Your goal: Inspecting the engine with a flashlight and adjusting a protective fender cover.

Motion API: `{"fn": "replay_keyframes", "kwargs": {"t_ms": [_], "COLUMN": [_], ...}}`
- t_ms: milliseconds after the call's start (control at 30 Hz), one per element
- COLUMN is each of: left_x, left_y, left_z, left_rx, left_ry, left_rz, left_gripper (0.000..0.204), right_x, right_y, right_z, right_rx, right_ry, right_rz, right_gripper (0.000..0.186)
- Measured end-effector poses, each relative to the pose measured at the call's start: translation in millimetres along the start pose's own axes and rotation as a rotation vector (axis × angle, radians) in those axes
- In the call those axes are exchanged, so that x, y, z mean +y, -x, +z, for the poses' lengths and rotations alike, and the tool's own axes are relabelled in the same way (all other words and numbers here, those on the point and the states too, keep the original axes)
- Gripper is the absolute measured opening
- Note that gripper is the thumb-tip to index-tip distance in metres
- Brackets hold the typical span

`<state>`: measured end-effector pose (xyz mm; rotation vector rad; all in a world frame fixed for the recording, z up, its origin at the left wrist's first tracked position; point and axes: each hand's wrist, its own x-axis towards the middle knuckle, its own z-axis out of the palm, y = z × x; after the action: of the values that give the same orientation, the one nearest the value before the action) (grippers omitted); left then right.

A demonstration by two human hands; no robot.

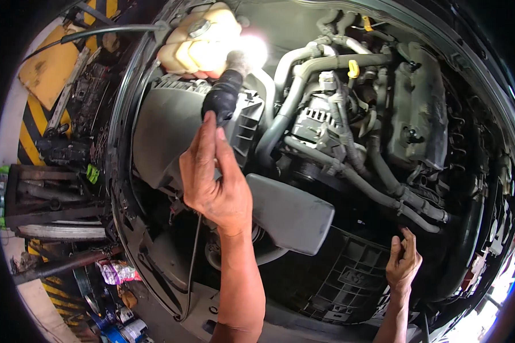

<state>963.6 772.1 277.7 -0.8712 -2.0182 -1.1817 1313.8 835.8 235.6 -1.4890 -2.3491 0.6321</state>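
My left hand (217, 183) grips a black handheld lamp (220, 94), its bright end beside the translucent fluid reservoir (200, 40), above the dark plastic air-filter housing (171, 126). My right hand (403, 257) is low on the right, below the lower hoses (383, 200), fingers partly curled and thumb apart, index fingertip reaching into shadow; whether it touches anything there is unclear. Between my hands sits a grey plastic duct (292, 211). The engine cover (418, 108) and a yellow dipstick handle (352, 68) are at upper right.
The engine bay's rim (123, 131) curves round the left side. Beyond it on the floor are black-and-yellow stripes (31, 131), a tan board (48, 63), metal parts and a frame (57, 191), a colourful package (117, 271) and blue containers (126, 328). A ribbed plastic panel (349, 277) lies below the duct.
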Motion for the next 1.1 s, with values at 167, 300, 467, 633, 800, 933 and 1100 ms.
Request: {"fn": "replay_keyframes", "kwargs": {"t_ms": [167,300,467,633,800,933,1100], "left_x": [-8.7,-19.9,-28.3,-40.5,-53.9,-62.5,-68.4], "left_y": [0.3,-9.7,-11.7,-10.8,-12.7,-11.1,-11.3], "left_z": [-7.5,-18.0,-27.6,-31.4,-39.5,-47.2,-54.0], "left_rx": [-0.016,-0.032,-0.078,-0.075,-0.150,-0.197,-0.220], "left_ry": [0.040,0.078,0.108,0.229,0.418,0.490,0.623], "left_rz": [-0.088,-0.131,-0.197,-0.354,-0.598,-0.634,-0.680], "left_gripper": [0.029,0.037,0.026,0.028,0.030,0.030,0.030], "right_x": [1.4,3.7,5.8,2.7,-11.3,-36.2,-68.0], "right_y": [2.2,5.7,11.2,11.4,45.7,111.3,167.8], "right_z": [8.8,11.5,17.5,20.3,-0.3,-11.8,-3.9], "right_rx": [0.081,0.105,0.169,0.243,0.028,-0.158,-0.110], "right_ry": [-0.042,0.019,0.022,0.030,0.078,0.197,0.224], "right_rz": [-0.032,-0.053,-0.033,-0.072,0.074,-0.192,-0.164], "right_gripper": [0.021,0.022,0.023,0.024,0.034,0.056,0.055]}}
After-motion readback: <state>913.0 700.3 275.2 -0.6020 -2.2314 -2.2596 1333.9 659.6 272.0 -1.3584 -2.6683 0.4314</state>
